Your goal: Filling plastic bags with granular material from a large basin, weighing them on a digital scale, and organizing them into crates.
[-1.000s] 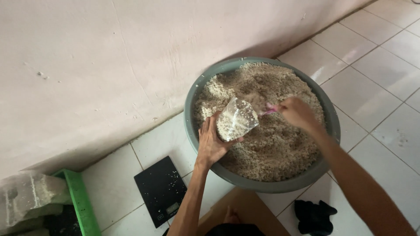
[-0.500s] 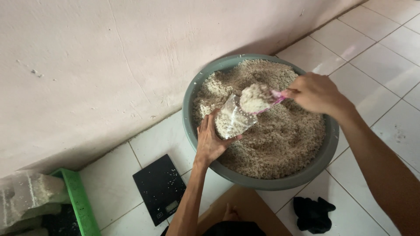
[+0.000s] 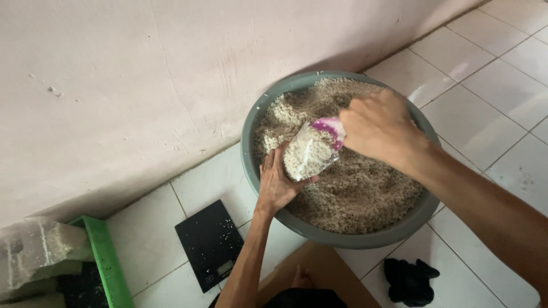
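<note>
One clear bag (image 3: pixel 307 155) w/ grain, long axis tilted, mouth up-right, over the grey basin (image 3: pixel 251 142). Left hand (image 3: pixel 278 183) cups it from below; right hand (image 3: pixel 379 126) closed on one pink scoop (image 3: pixel 329 125) at its mouth. One black scale (image 3: pixel 210 244) (floor, near left arm).

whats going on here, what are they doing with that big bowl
A person crouches over a grey basin full of pale grain on a tiled floor. The left hand holds a clear plastic bag, partly filled, over the grain. The right hand tips a pink scoop at the bag's mouth. A black kitchen scale lies beside the basin.
</note>
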